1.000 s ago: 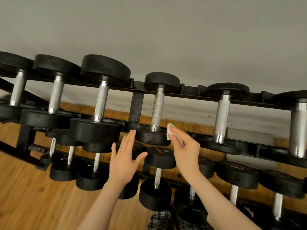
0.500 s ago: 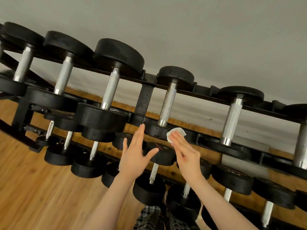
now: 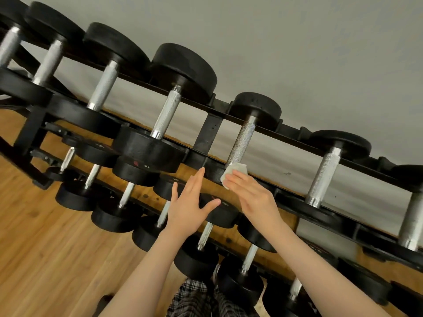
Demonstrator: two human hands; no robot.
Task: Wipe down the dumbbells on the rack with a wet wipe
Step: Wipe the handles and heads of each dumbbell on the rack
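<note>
A black rack [image 3: 210, 131] carries black dumbbells with knurled steel handles on a top row and lower rows. My right hand [image 3: 254, 197] presses a white wet wipe [image 3: 234, 171] with straight fingers against the near head of a small top-row dumbbell [image 3: 242, 143], just below its handle. My left hand [image 3: 187, 207] is held flat and open beside it, fingers pointing up toward the rack rail, in front of a lower-row dumbbell head [image 3: 219, 209]. I cannot tell whether the left fingertips touch the rack.
A larger dumbbell [image 3: 164, 115] lies left of the wiped one, another [image 3: 325, 175] to its right. Smaller dumbbells fill the lower rows. A wooden floor [image 3: 45, 248] lies at left, a grey wall [image 3: 297, 53] behind. Plaid trousers [image 3: 194, 298] show at the bottom.
The view has tilted and swung, so the rack now slants down to the right. My right hand has flattened onto the wipe on the near dumbbell head. My left hand stays open beside it.
</note>
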